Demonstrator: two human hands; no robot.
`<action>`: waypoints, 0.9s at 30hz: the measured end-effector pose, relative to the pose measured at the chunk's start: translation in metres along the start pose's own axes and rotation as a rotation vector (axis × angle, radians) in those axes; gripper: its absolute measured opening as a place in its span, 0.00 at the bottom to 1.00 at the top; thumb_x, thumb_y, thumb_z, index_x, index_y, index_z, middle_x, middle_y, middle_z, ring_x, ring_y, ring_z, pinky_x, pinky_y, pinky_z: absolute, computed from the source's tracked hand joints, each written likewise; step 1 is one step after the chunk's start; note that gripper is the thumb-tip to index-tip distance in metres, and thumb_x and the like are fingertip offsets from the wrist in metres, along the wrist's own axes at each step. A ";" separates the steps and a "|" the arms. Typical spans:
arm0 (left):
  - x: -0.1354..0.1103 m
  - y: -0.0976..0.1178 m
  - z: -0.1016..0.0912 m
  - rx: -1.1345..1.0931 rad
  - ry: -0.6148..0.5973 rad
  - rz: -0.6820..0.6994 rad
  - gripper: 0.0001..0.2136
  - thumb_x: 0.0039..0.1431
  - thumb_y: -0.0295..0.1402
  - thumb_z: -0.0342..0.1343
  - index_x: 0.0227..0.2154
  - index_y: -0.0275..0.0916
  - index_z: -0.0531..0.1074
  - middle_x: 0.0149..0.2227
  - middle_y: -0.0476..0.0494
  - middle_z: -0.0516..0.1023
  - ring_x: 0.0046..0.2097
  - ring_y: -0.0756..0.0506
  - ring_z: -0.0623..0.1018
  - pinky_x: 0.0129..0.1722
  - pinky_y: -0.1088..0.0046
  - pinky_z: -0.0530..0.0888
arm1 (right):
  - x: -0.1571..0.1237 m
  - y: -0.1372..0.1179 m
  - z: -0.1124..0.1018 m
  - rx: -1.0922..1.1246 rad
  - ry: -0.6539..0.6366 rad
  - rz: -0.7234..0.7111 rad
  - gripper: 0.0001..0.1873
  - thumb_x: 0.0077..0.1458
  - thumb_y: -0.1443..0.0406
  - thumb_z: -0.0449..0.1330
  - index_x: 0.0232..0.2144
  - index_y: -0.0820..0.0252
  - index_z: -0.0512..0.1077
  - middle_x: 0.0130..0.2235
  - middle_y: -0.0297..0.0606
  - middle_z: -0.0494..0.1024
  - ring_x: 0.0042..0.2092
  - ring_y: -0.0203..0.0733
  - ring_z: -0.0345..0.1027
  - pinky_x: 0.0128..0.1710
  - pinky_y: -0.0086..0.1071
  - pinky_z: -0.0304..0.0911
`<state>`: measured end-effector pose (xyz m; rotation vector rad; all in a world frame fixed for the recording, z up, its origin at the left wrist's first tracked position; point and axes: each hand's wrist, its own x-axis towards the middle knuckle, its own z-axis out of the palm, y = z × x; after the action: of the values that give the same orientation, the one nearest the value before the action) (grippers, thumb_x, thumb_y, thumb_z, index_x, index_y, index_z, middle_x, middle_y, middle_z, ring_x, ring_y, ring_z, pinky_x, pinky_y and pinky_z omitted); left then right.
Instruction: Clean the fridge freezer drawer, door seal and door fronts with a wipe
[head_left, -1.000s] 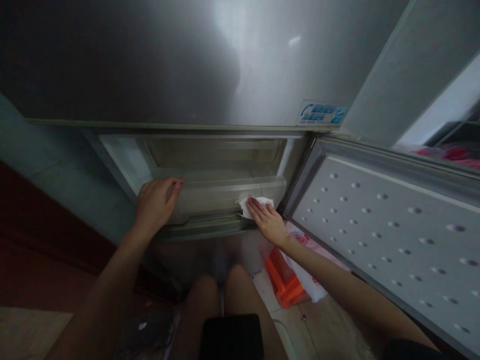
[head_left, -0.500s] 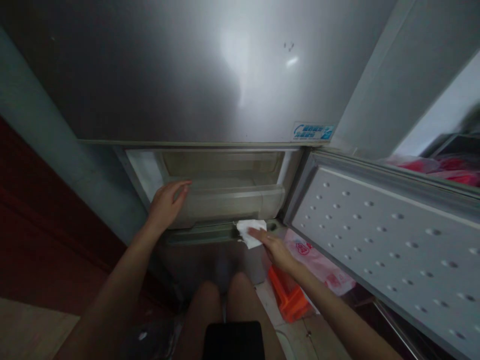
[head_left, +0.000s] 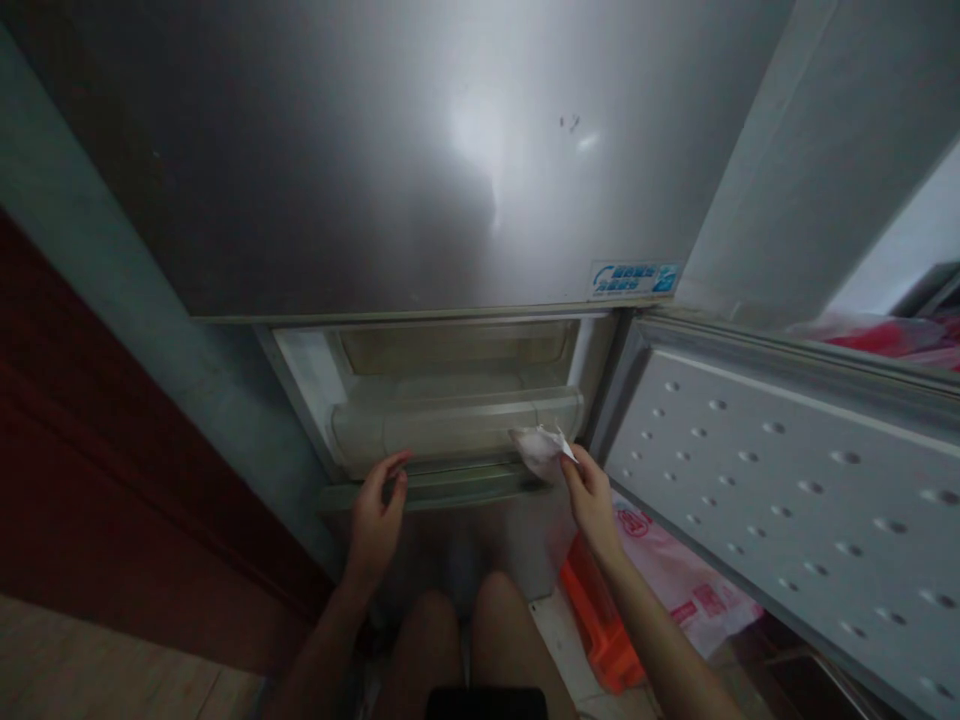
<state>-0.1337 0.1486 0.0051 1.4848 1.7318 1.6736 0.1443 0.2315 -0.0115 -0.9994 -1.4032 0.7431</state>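
The thumb and fingers of the right hand (head_left: 592,495) are pinched together on one corner of a white tissue (head_left: 540,453), which bunches out to the left, in front of the lower right part of a pale drawer (head_left: 457,425). Whether it touches the drawer I can't tell from here. The left hand (head_left: 376,518) carries nothing I can see; its thumb and forefinger stand apart in a loose curl by the drawer's lower edge, contact again unclear.

That tissue looks thin and soft, so I'd expect it to weigh next to nothing, fold at any push and tear if tugged (its edge looks a bit ragged to me). A corner pinch should be enough to carry it; for pressing, a folded wad under several flat fingers would serve better.

Just below the drawer runs the top edge of a lower panel (head_left: 480,545), and on the far side the metal upper door (head_left: 360,180) ends in a straight rim. To the right, the dimpled open door (head_left: 757,520) leaves little room beside the right arm, with an orange basket (head_left: 604,635) and a pink bag (head_left: 694,580) below. Knees (head_left: 442,630) crowd the near side. The freest stretch lies between the hands, along the drawer front.
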 end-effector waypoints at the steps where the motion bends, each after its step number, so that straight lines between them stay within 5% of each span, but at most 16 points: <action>1: 0.000 -0.002 0.002 -0.038 0.001 -0.016 0.17 0.62 0.41 0.49 0.48 0.38 0.70 0.52 0.36 0.75 0.55 0.40 0.73 0.58 0.56 0.65 | -0.001 0.001 0.000 0.003 0.030 -0.004 0.18 0.56 0.56 0.56 0.43 0.60 0.76 0.45 0.42 0.78 0.48 0.46 0.69 0.52 0.40 0.62; 11: 0.012 -0.003 0.025 -0.234 0.064 -0.084 0.18 0.57 0.41 0.54 0.49 0.40 0.66 0.53 0.35 0.72 0.56 0.40 0.72 0.57 0.57 0.67 | 0.000 0.001 0.013 0.002 0.138 -0.061 0.14 0.57 0.58 0.55 0.39 0.59 0.75 0.42 0.40 0.76 0.45 0.42 0.68 0.49 0.36 0.62; 27: 0.044 -0.005 0.026 -0.171 0.055 -0.047 0.14 0.52 0.40 0.55 0.40 0.40 0.68 0.48 0.37 0.74 0.54 0.40 0.74 0.57 0.55 0.67 | 0.017 0.003 0.022 0.036 0.126 -0.056 0.14 0.58 0.58 0.53 0.38 0.60 0.74 0.40 0.39 0.75 0.43 0.42 0.67 0.48 0.36 0.61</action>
<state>-0.1335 0.1993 0.0116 1.3245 1.5927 1.8040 0.1241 0.2513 -0.0091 -0.9582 -1.2997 0.6507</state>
